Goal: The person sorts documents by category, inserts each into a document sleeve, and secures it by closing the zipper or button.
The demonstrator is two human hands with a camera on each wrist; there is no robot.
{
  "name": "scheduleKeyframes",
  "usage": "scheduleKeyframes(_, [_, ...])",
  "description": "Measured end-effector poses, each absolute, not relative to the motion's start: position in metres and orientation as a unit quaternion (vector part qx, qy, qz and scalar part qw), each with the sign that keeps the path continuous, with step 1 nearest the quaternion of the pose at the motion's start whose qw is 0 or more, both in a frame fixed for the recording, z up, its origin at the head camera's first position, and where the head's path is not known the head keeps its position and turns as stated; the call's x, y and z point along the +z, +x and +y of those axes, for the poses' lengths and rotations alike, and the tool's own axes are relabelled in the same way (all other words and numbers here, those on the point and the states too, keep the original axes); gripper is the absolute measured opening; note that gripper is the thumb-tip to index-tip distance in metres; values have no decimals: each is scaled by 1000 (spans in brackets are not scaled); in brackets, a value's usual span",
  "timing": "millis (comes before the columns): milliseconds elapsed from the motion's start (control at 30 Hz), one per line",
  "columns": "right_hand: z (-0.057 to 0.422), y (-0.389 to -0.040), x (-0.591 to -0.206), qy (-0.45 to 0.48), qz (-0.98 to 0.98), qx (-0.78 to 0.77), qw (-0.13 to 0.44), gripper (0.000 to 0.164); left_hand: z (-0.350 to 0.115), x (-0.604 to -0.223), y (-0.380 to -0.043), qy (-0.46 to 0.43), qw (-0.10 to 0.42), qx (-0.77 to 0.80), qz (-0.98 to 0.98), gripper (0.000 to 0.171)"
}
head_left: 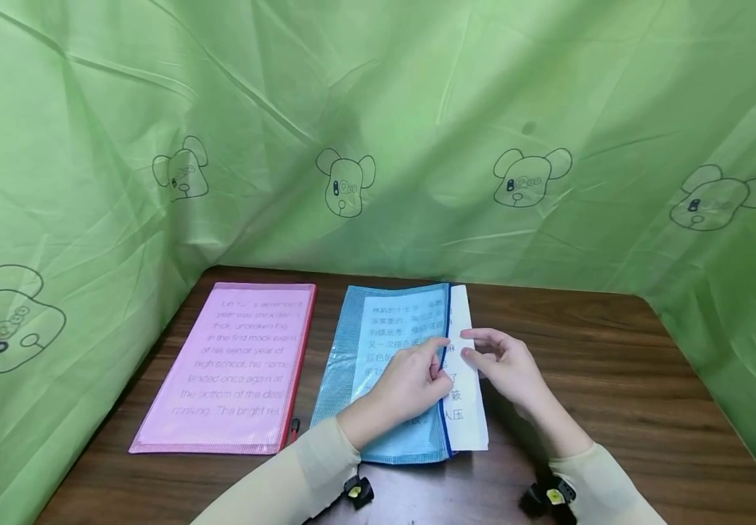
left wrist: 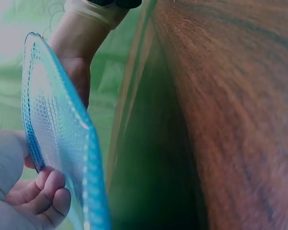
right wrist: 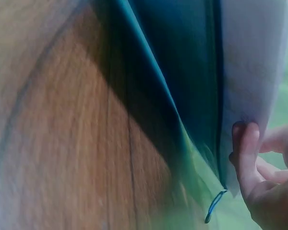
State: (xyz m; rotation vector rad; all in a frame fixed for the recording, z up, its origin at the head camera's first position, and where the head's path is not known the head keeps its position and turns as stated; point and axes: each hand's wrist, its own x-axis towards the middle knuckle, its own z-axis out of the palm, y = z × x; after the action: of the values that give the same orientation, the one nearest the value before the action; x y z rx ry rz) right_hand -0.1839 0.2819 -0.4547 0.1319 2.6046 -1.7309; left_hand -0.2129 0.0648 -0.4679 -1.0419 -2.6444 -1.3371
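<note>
A blue mesh zipper pouch (head_left: 334, 364) with printed paper inside is partly lifted off the table. From its right side, along the dark blue zipper edge, a white printed paper sheet (head_left: 469, 430) sticks out. My left hand (head_left: 407, 379) grips the pouch at that opening, thumb and index finger at the edge. In the left wrist view, curled fingers (left wrist: 53, 189) press against the mesh. My right hand (head_left: 512, 368) pinches the sheet's outer edge, as the right wrist view shows with the paper (right wrist: 252, 62) between thumb and fingers. Part of the sheet is hidden inside the pouch.
To the left lies a pink pouch (head_left: 233, 364) with a red edge and a printed English page inside. A small red and black zipper pull (head_left: 294, 429) shows at its lower right corner. Green curtains (head_left: 417, 131) surround the brown wooden table (head_left: 587, 343).
</note>
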Motion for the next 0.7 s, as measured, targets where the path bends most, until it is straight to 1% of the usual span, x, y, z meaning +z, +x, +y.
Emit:
scheduleKeyframes(167, [283,-183,-455,51,833,-551,13,41,65,-468,-209,-297,-20,-439,-848,54])
scheduleKeyframes(267, [280,-183,-456,57,837,-545,9,41,66,-467,-209,-293,-21,-435,-851,51])
scheduleKeyframes(567, [268,-183,-460,71,844,-531,-21,38,66,-465,-206,-313,-6,-420,-852,49])
scheduleKeyframes(700, [263,-182,-461,69,845,-530,-19,37,67,-465,-205,-326,8,-421,-846,49])
